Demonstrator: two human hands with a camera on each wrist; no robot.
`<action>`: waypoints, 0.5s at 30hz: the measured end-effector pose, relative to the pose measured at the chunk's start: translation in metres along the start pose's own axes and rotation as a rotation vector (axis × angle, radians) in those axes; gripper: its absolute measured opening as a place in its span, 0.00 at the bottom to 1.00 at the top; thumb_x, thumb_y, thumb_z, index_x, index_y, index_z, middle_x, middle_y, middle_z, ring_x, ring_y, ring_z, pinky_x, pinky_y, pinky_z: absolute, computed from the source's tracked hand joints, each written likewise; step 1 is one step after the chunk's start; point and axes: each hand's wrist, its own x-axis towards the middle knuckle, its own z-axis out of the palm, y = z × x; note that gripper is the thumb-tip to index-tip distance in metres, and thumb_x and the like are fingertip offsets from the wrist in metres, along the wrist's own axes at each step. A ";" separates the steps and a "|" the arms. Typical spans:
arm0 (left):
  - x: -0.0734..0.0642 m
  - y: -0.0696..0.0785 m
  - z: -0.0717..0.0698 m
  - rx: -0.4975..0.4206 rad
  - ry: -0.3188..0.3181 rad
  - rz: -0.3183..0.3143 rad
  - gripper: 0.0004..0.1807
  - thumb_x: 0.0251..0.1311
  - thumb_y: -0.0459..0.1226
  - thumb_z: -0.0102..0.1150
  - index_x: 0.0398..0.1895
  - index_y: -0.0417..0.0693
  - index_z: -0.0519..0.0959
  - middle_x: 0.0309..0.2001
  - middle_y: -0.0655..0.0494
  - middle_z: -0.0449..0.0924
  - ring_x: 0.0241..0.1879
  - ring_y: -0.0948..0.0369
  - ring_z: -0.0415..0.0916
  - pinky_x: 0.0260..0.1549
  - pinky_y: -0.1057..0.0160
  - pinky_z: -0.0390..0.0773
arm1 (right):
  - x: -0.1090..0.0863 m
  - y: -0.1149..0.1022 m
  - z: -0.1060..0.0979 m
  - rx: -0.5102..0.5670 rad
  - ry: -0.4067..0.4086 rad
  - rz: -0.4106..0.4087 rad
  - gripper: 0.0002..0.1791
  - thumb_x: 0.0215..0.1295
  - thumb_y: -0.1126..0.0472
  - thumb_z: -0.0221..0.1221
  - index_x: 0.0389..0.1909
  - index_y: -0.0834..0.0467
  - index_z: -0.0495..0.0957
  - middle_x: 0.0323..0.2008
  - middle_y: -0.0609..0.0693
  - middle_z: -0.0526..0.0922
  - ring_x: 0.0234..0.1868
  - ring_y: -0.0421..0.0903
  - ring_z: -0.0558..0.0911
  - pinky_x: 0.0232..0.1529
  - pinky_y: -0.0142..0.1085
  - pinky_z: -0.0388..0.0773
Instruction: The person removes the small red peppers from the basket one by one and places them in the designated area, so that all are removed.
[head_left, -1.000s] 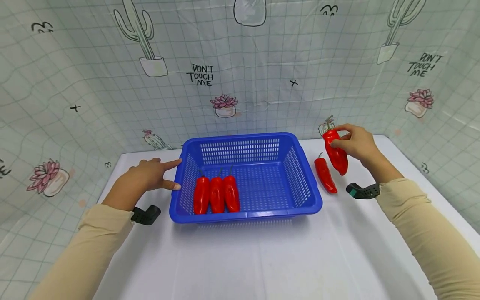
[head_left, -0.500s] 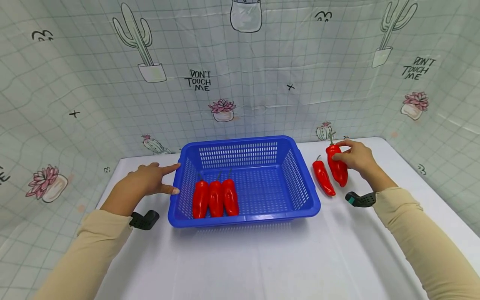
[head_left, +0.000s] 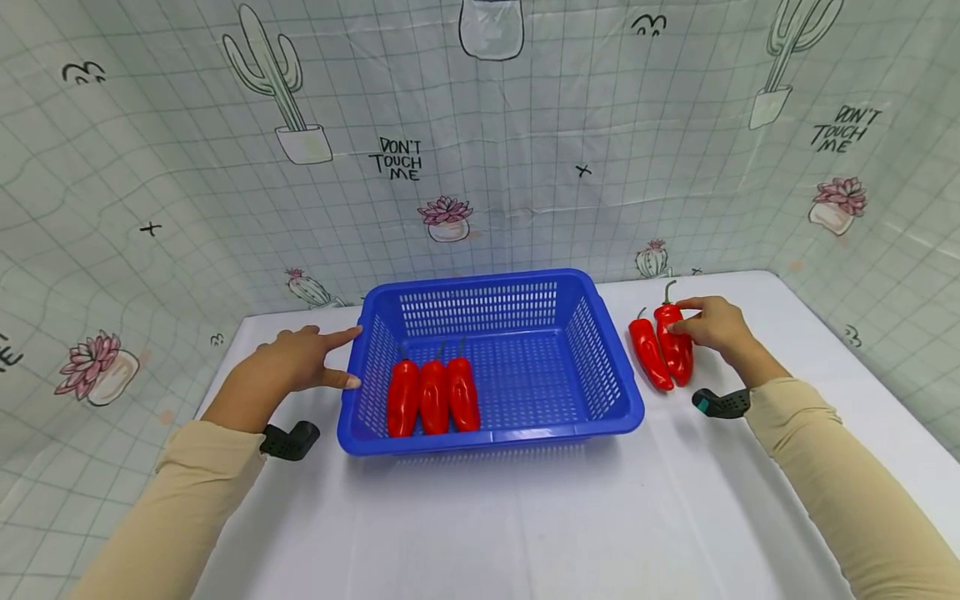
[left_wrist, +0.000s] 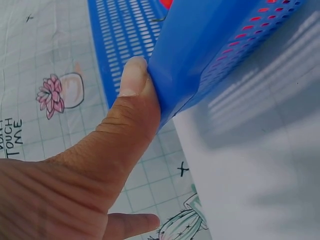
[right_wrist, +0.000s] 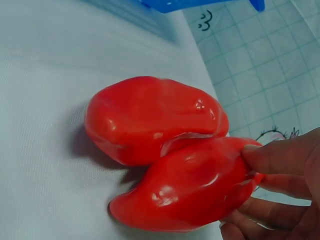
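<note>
My right hand point(head_left: 716, 325) pinches a red chili pepper point(head_left: 678, 358) near its stem end, at the right of the table. This pepper lies against a second red chili pepper point(head_left: 648, 354); in the right wrist view the two touch side by side, thumb on the held pepper point(right_wrist: 185, 185). A blue plastic basket point(head_left: 517, 432) stands in the middle, with three red peppers point(head_left: 433, 400) side by side in its left part, stems pointing away. At the basket's left rim, my left hand point(head_left: 292, 358) rests with thumb and index finger extended; the left wrist view has its thumb point(left_wrist: 132, 100) against the rim.
A white tabletop point(head_left: 480, 517) bears everything. Behind it and at both sides hangs a gridded sheet point(head_left: 525, 167) printed with cacti and lettering. The basket's right wall point(head_left: 603, 358) stands just left of the two outside peppers.
My right hand has lowered its pepper onto the table, right beside the other loose pepper. My left hand stays at the basket rim, and the head view has shifted slightly.
</note>
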 end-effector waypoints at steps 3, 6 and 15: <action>0.000 0.001 0.000 0.002 -0.003 0.001 0.52 0.54 0.61 0.63 0.77 0.52 0.53 0.69 0.22 0.55 0.64 0.23 0.57 0.56 0.26 0.65 | 0.002 0.004 0.001 -0.006 -0.008 0.006 0.33 0.67 0.59 0.56 0.68 0.72 0.61 0.54 0.76 0.72 0.46 0.62 0.78 0.50 0.50 0.83; 0.001 0.001 0.000 0.001 -0.004 0.002 0.52 0.54 0.61 0.63 0.77 0.52 0.53 0.69 0.22 0.55 0.64 0.23 0.57 0.56 0.25 0.65 | 0.003 0.008 0.002 -0.006 -0.024 0.002 0.33 0.68 0.59 0.55 0.68 0.72 0.61 0.55 0.76 0.72 0.47 0.62 0.78 0.49 0.48 0.83; 0.002 0.001 -0.001 0.021 -0.014 -0.006 0.52 0.55 0.61 0.63 0.77 0.52 0.52 0.69 0.22 0.55 0.64 0.22 0.57 0.56 0.25 0.65 | 0.009 0.013 0.009 -0.049 -0.036 -0.043 0.32 0.70 0.56 0.55 0.68 0.71 0.63 0.56 0.76 0.72 0.51 0.65 0.78 0.49 0.48 0.84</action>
